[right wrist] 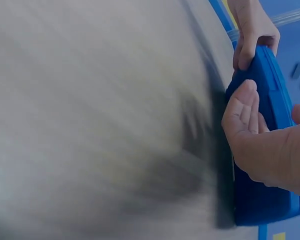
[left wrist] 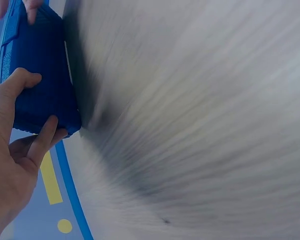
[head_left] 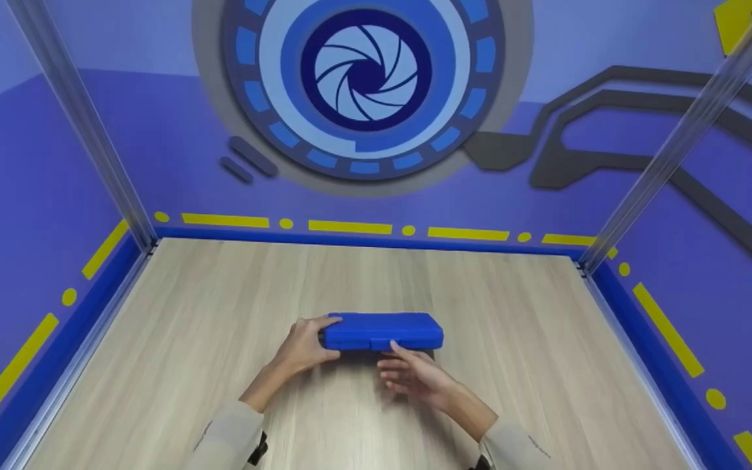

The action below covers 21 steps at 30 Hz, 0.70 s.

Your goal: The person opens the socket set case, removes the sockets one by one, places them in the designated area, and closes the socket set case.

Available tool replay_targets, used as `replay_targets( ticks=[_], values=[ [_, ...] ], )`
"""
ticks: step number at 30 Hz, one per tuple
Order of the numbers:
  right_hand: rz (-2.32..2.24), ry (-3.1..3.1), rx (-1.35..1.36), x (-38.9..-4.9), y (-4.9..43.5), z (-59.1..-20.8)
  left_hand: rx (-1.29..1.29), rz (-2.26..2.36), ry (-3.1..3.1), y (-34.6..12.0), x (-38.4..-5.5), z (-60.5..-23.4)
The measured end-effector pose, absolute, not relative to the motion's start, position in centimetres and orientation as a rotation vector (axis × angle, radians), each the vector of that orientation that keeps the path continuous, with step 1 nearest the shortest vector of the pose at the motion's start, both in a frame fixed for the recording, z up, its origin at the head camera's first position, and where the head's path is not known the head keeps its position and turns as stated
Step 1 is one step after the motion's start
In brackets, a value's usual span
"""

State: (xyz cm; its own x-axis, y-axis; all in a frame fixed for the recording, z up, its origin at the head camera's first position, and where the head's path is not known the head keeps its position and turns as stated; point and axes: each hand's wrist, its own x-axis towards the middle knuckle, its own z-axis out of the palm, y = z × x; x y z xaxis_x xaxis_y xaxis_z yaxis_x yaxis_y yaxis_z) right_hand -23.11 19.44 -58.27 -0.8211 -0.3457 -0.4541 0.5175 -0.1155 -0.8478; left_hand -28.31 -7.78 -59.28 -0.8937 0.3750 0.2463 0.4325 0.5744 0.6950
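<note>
A closed blue plastic case point(head_left: 386, 330) with a latch point(head_left: 381, 344) on its front side lies across the middle of the head view. My left hand point(head_left: 304, 346) grips its left end, thumb on the near side and fingers round the end, as the left wrist view also shows for the case point(left wrist: 45, 75). My right hand point(head_left: 418, 377) is at the front, its thumb at the latch. In the right wrist view the fingers point(right wrist: 245, 107) of that hand are extended along the case's near face. What the case contains is hidden.
Beneath the case is a light wood-grain table point(head_left: 219, 313), with the case's shadow on it. Blue printed panels point(head_left: 154, 150) stand at the back and both sides. Metal posts point(head_left: 98, 130) rise at the back corners.
</note>
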Motion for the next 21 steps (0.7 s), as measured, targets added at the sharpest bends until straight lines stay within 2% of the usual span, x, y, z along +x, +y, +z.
replay_targets(
  ticks=[7, 21],
  values=[
    [-2.114, 1.525, 0.356, -23.1, 17.9, -58.2, -0.706, -1.179, -2.745, -7.9, -27.8, -59.3],
    [-2.142, 1.592, 0.445, -22.6, 17.3, -58.5, -0.706, -1.168, -2.749, -7.8, -27.7, -59.3]
  ],
)
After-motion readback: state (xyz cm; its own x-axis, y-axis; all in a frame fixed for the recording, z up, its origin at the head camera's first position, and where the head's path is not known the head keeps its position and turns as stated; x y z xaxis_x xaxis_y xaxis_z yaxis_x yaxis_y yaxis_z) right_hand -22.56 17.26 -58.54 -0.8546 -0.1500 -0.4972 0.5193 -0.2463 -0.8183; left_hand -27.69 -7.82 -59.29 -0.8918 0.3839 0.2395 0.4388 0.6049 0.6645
